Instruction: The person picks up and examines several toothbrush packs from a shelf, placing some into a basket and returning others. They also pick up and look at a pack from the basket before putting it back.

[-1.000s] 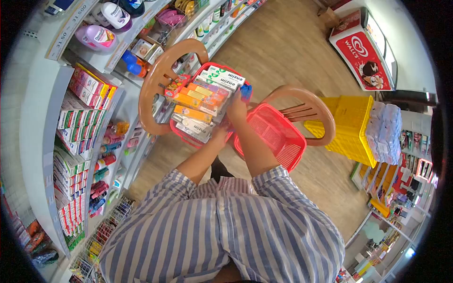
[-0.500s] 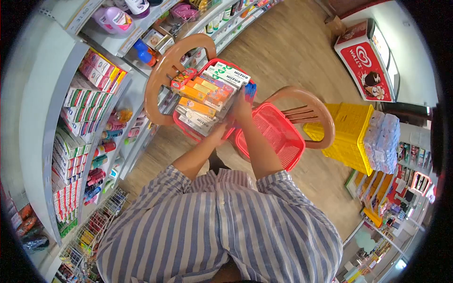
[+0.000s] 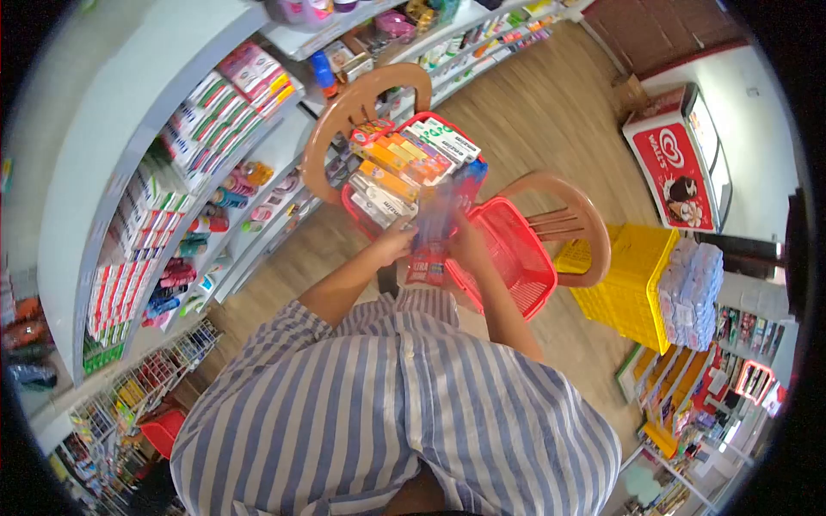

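A see-through pack [image 3: 433, 228] with blue and red printing is held upright, smeared by motion. My right hand [image 3: 467, 245] grips its right side. My left hand [image 3: 394, 242] is closed at its left edge, the fingers partly hidden. Just beyond stands a red basket [image 3: 354, 206] filled with boxes on a brown chair. It contains white Enzim toothpaste boxes [image 3: 452, 138], orange boxes [image 3: 387, 179] and a small red-and-green box [image 3: 372, 130]. Beside my right forearm is a second red basket [image 3: 508, 245], whose mesh bottom shows, on another chair.
Brown chair backs [image 3: 314, 150] rise around the baskets. Shelves on the left hold stacked toothpaste boxes [image 3: 142, 275] and bottles. To the right are yellow crates [image 3: 624, 275] topped with wrapped packs [image 3: 691, 292]. A red Wall's freezer [image 3: 675, 163] stands farther back.
The pack has come up from the filled basket's near side toward my body, now upright between my hands. My right hand has drawn back with it; the view has shifted.
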`<state>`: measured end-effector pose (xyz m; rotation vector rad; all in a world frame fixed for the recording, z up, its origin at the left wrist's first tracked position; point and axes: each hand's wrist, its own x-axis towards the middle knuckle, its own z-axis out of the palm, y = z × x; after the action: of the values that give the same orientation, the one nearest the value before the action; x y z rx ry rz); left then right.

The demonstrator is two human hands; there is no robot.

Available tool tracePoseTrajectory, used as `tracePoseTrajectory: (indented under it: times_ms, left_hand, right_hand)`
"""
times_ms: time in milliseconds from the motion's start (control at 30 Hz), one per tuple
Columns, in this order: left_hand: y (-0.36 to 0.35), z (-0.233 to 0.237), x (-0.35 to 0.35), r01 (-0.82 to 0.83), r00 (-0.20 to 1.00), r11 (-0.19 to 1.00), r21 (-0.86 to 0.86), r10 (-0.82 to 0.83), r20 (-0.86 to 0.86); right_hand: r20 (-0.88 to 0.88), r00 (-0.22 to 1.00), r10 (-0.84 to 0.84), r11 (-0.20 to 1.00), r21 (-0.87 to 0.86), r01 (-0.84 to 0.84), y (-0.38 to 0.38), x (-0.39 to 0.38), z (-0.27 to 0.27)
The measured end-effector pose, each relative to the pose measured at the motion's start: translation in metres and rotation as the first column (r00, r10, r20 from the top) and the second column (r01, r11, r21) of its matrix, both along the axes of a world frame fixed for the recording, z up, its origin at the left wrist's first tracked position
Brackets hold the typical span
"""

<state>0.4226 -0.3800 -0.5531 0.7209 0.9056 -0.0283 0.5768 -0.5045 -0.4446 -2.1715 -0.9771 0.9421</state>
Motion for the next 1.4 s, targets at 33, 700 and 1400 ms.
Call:
tracePoseTrajectory:
  times_ms: [33, 700, 1400]
  left_hand:
    - [0.004, 0.002, -0.01, 0.014, 0.999, 0.999, -0.039, -0.013, 0.033]
    - [0.028, 0.169, -0.373, -0.696, 0.68, 0.443, 0.564, 0.658, 0.322]
    - [-0.006, 0.428, -0.665, -0.546, 0.594, -0.269, 0.793, 0.544, 0.593]
  right_hand:
    - [-0.044, 0.997, 0.061, 0.998, 0.03, -0.06, -0.002, -0.008, 0.012]
    - [-0.029, 0.597, 0.802, 0.513, 0.546, -0.663, 0.153, -0.303, 0.101]
    - [0.001, 0.28, 0.96, 0.186, 0.746, -0.639, 0.191, -0.593, 0.329]
